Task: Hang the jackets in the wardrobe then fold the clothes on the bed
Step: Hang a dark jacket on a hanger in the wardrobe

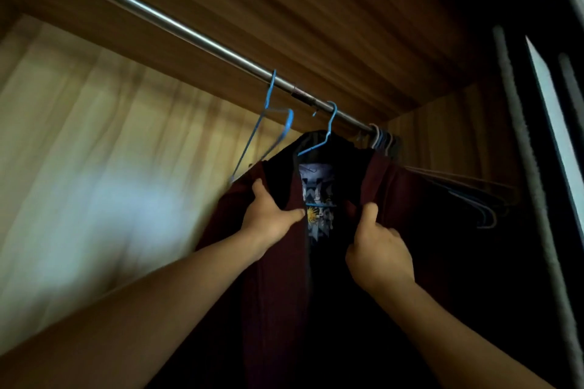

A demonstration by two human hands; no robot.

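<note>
The maroon jacket (281,294) hangs on a blue hanger (330,125) below the rail (177,25). The left hand (270,218) and right hand (379,253) each grasp one front edge. Between them shows what may be a printed lining (317,196).

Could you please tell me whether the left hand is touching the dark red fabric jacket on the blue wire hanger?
Touching. The head view shows the left hand gripping the front edge of the dark red fabric jacket, with no gap between them.

Left hand (271,218), right hand (379,257) bare; forearms (142,309) bare to frame edge.
</note>
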